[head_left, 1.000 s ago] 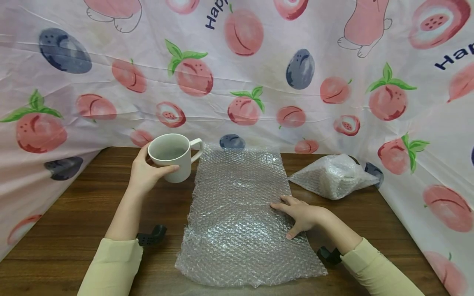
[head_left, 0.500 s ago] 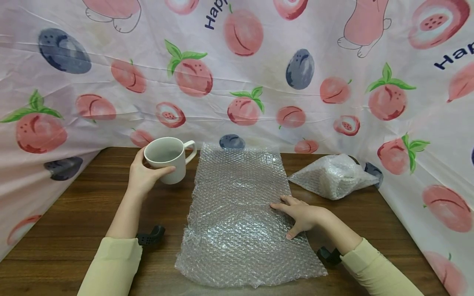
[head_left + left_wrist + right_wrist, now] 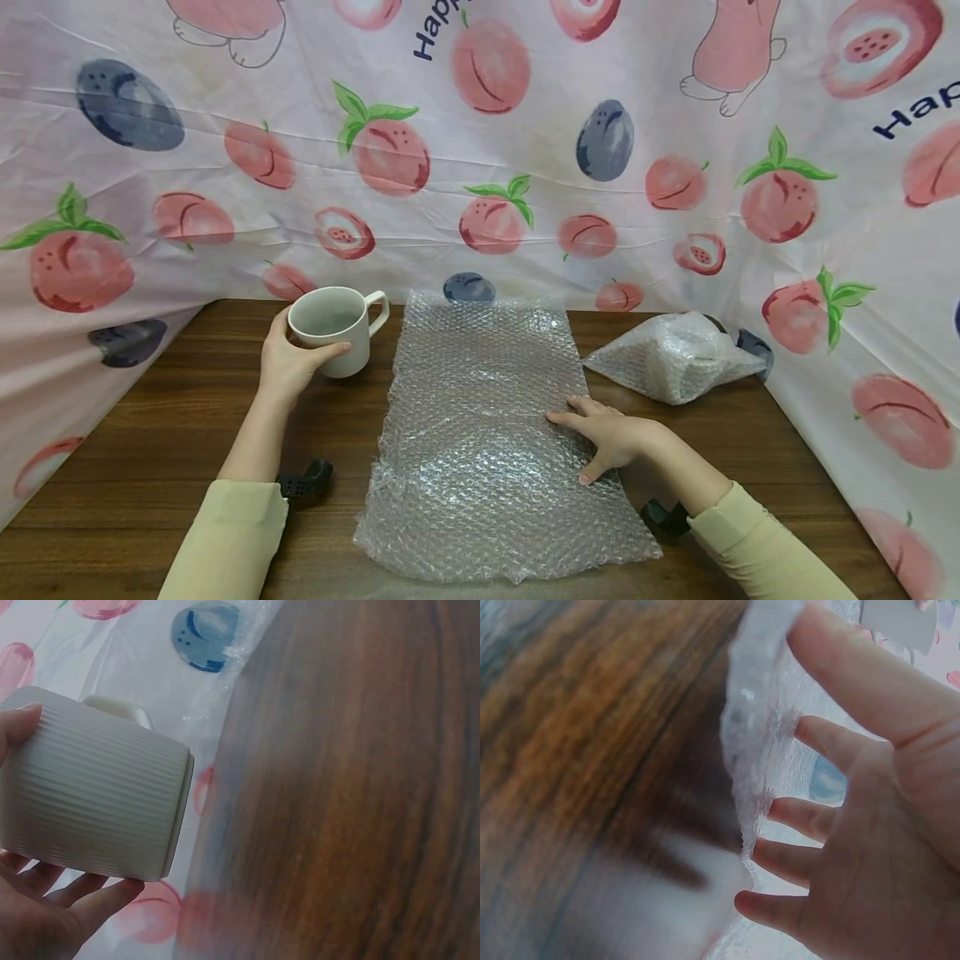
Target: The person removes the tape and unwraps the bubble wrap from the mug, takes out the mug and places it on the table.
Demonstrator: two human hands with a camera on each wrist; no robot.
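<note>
My left hand (image 3: 292, 354) grips a white mug (image 3: 348, 354) around its side, thumb in front, at the back left. The mug is upright, its mouth showing and its handle pointing right. In the left wrist view, the mug (image 3: 94, 791) shows ribbed sides, and its base appears apart from the wooden table (image 3: 352, 795). A sheet of bubble wrap (image 3: 480, 442) lies flat in the middle of the table. With fingers spread, my right hand (image 3: 615, 433) rests on the sheet's right edge. Its fingertips meet the bubble wrap (image 3: 742, 712) in the right wrist view.
A bubble-wrapped bundle (image 3: 678, 358) sits at the back right, its contents mostly hidden. A fruit-printed cloth (image 3: 517, 150) hangs behind the table and along both sides. The wrap's far end reaches the cloth.
The mug has moved a little left and down in my left hand, away from the bubble wrap. My right hand has stayed in place on the sheet.
</note>
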